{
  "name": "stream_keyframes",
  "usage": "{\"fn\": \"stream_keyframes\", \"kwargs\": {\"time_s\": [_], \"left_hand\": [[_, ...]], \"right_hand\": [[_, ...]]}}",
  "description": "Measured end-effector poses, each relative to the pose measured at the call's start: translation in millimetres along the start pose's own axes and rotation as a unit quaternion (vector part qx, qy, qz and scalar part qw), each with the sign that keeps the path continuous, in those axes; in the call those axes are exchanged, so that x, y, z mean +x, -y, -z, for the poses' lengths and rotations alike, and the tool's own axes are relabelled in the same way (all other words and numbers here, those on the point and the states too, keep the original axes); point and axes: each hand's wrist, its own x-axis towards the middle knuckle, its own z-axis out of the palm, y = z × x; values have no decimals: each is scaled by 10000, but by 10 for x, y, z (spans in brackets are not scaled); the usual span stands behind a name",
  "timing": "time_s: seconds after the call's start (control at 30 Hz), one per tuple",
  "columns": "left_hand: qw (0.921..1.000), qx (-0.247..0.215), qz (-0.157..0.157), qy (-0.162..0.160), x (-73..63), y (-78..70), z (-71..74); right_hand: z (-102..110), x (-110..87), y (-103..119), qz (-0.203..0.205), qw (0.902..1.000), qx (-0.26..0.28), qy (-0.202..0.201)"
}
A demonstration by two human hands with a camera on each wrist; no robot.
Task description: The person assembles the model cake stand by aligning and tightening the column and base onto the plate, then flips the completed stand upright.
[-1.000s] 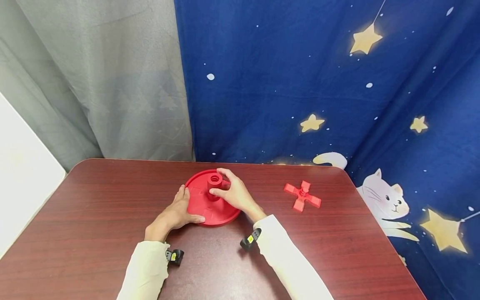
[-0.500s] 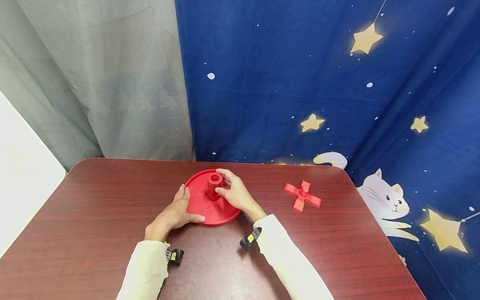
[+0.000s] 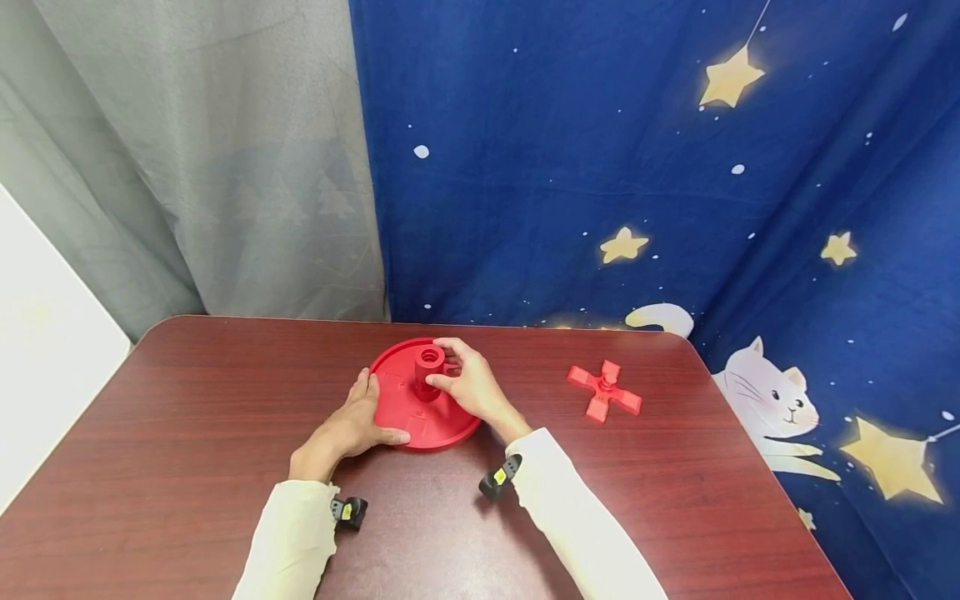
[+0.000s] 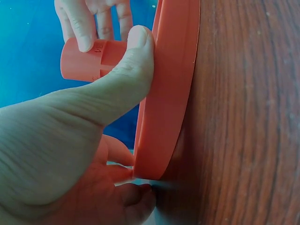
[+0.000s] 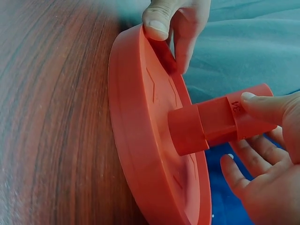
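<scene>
The left hand (image 3: 352,425) grips a rimmed red plastic disc (image 3: 397,406) near the wood-grained table's (image 3: 225,400) far edge; a hollow red plastic cylinder (image 3: 427,367) stands on its middle, held by the right hand (image 3: 477,389). A red four-armed cross (image 3: 604,388) lies toward the far right corner.

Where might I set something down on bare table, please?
Bare table lies left of the left hand and between the right hand and the red cross piece. The red disc and red post are crowded by both hands.

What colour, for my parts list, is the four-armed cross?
The four-armed cross is red; only the head view shows it.
</scene>
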Motion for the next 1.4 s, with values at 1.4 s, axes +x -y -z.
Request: {"fn": "stream_keyframes", "kwargs": {"time_s": [1.4], "left_hand": [[10000, -2, 43, 13, 15, 6, -2]], "right_hand": [[-2, -14, 5, -276, 9994, -147, -135]]}}
